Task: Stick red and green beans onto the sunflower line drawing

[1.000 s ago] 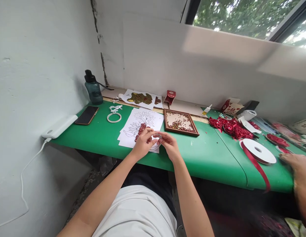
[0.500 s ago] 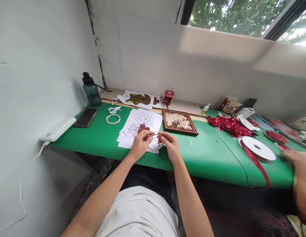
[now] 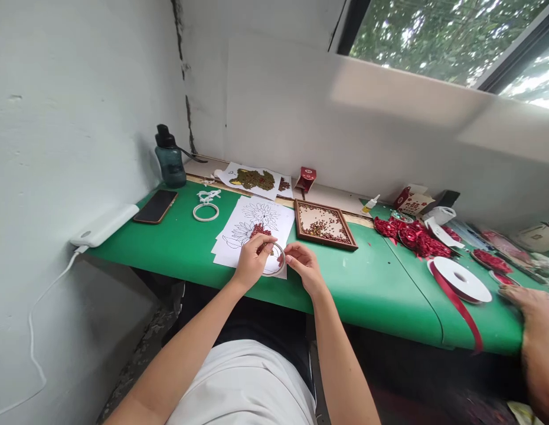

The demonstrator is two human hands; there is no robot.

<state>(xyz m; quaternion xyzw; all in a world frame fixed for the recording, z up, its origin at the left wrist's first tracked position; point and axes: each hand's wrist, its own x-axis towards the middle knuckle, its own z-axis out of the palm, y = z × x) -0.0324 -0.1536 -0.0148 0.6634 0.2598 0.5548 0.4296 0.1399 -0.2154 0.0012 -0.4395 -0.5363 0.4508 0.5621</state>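
Note:
My left hand (image 3: 251,262) pinches the left side of a narrow white ring, which looks like a thin roll of tape (image 3: 279,270). At the ring's right edge, my right hand (image 3: 306,267) has its thumb and fingertips closed together; whether they grip the ring itself or a loose end is too small to tell. Under both hands lie sheets of paper (image 3: 230,251) with line-drawn flowers. Dark red beads (image 3: 259,229) cover part of one drawing, just beyond my left fingers.
Right of the paper sits a wooden tray (image 3: 326,242) of loose beads. A second white ring (image 3: 206,212), phone (image 3: 156,206) and bottle (image 3: 170,162) stand left. Rightward are a glue bottle (image 3: 371,204), red trimmings (image 3: 427,242), a ribbon spool (image 3: 467,277) and another person's hand (image 3: 522,298).
My right hand has shifted slightly right and its fingers have come off the ring's top to its right edge. My left hand keeps hold. The view has tilted a little.

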